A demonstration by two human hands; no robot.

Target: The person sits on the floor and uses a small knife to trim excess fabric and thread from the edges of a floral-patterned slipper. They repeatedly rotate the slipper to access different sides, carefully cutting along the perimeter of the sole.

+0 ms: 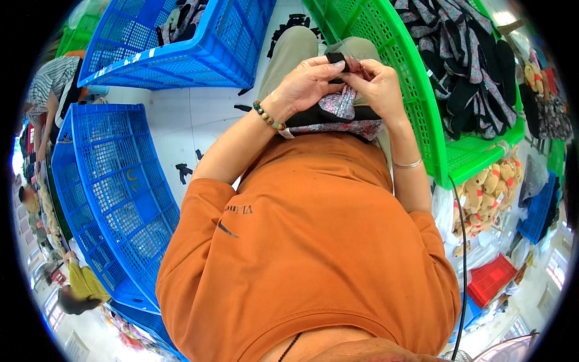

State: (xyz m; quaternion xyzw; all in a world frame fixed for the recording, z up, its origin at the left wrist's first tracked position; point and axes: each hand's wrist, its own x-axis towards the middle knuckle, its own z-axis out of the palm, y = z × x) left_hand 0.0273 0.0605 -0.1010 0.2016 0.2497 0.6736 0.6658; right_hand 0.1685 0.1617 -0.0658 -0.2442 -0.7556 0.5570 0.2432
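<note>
Over my lap, my left hand (309,85) pinches the black end of a small sewn fabric piece (339,104), black with a grey and pink speckled pattern. Close beside it, my right hand (381,89) has its thumb and fingers closed on the same piece, by a dark reddish part. The fingers hide some of the fabric between them. Another black and speckled fabric piece (362,128) lies across my lap under the hands, with a white tag (287,133) at its left end.
A green crate (416,102) at my right holds many black and speckled fabric pieces (461,66). Blue crates (229,54) (117,187) stand at my left. Black scraps (183,172) dot the pale floor. Plush toys (485,196) are piled beyond the green crate. Other people work far left.
</note>
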